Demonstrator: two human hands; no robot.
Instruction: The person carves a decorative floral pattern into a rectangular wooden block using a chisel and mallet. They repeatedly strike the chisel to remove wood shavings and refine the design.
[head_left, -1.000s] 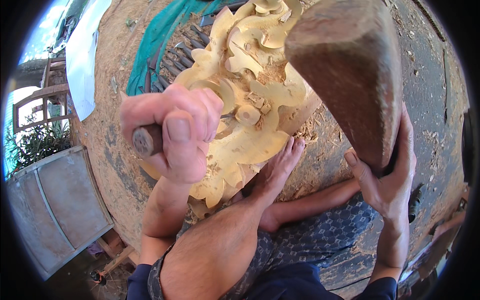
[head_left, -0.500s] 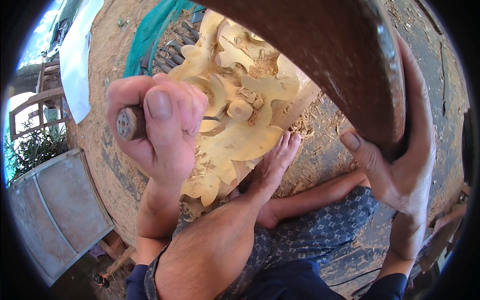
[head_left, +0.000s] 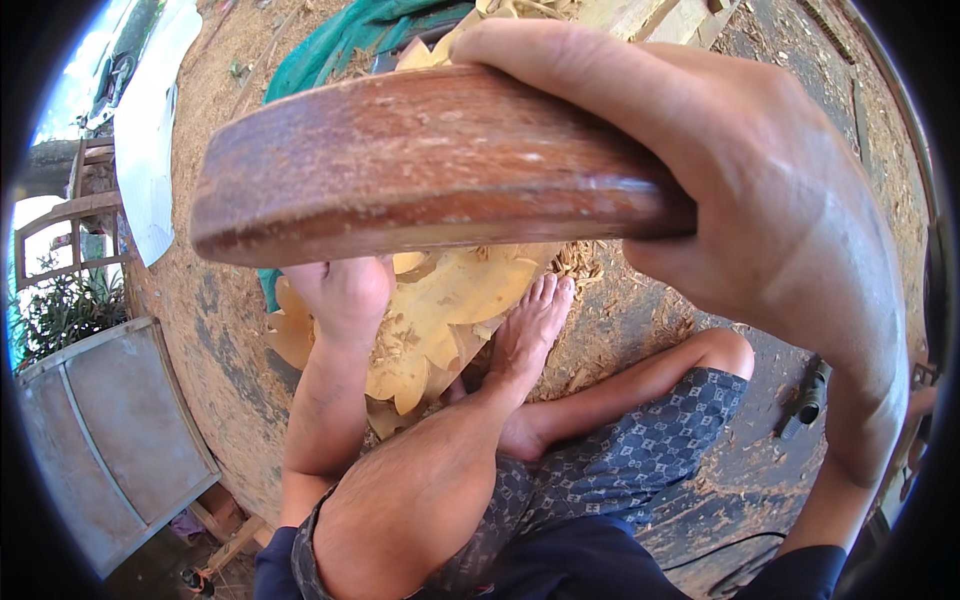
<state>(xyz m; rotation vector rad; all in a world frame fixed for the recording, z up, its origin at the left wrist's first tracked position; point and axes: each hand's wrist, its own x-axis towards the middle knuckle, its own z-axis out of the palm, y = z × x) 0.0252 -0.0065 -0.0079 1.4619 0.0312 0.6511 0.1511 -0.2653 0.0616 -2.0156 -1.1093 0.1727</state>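
Note:
My right hand [head_left: 770, 180] is wrapped round a brown wooden mallet [head_left: 430, 160] with a worn, rounded end. The mallet lies crosswise, high in front of me, and covers much of the work. Beneath its left part shows the heel of my left hand [head_left: 345, 290]; its fingers are hidden now. The earlier picture has that hand closed round a carving chisel with its handle end up, and the wrist has stayed nearly in place. Beyond the hand lies a pale carved wooden panel [head_left: 470, 285] with scalloped edges. My bare foot [head_left: 535, 320] is beside its right edge.
Wood shavings [head_left: 580, 262] litter the ground around the panel. Green cloth [head_left: 330, 50] lies beyond it. At left are a grey framed board [head_left: 130, 410], a white sheet [head_left: 150, 170] and a plant [head_left: 80, 310]. A dark object [head_left: 812, 395] rests at right, a black cable [head_left: 725, 545] below.
The mallet has swung from the upper right down and leftward over my left hand, hiding its fingers and the chisel. My right hand has turned and moved up with it.

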